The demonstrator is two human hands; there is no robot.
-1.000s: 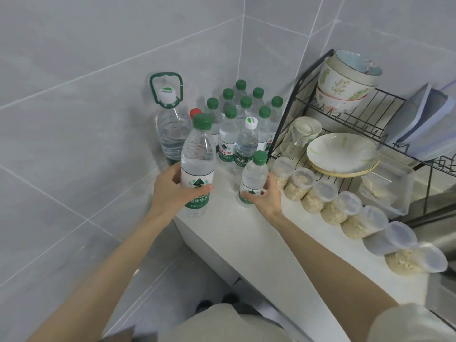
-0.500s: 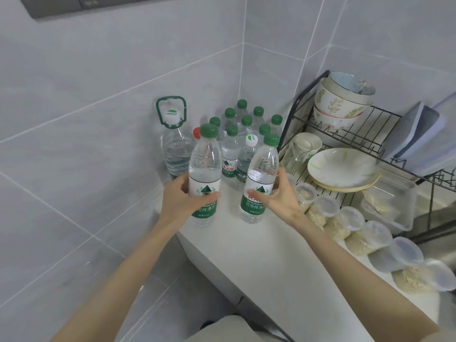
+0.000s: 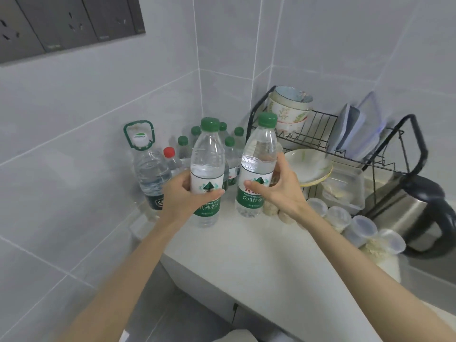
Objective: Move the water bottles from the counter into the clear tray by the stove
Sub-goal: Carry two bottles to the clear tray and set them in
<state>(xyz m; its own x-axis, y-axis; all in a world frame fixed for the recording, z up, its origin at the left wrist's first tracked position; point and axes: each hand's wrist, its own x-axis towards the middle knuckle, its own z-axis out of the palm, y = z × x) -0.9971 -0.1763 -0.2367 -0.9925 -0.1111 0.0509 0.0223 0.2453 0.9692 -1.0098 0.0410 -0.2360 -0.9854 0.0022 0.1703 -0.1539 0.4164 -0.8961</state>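
Left hand [image 3: 183, 193] is curled round bottle 1 [image 3: 206, 154], right hand [image 3: 281, 191] round bottle 2 [image 3: 259, 154]; tray is not seen, cluster [image 3: 230, 154] is left.

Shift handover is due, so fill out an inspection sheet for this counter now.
Surface: white counter in a tiled corner.
Job's things: left bottle and right bottle, green-capped, upright in hand; corner bottles standing; clear tray not in view.
Clutter: handled jug, red-capped bottle, dish rack with bowls and plates, lidded jars, kettle.
Grips: left grip holds the left bottle; right grip holds the right bottle.
Cables: nothing seen.
Surroundings: grey tiled walls, dark panel upper left.
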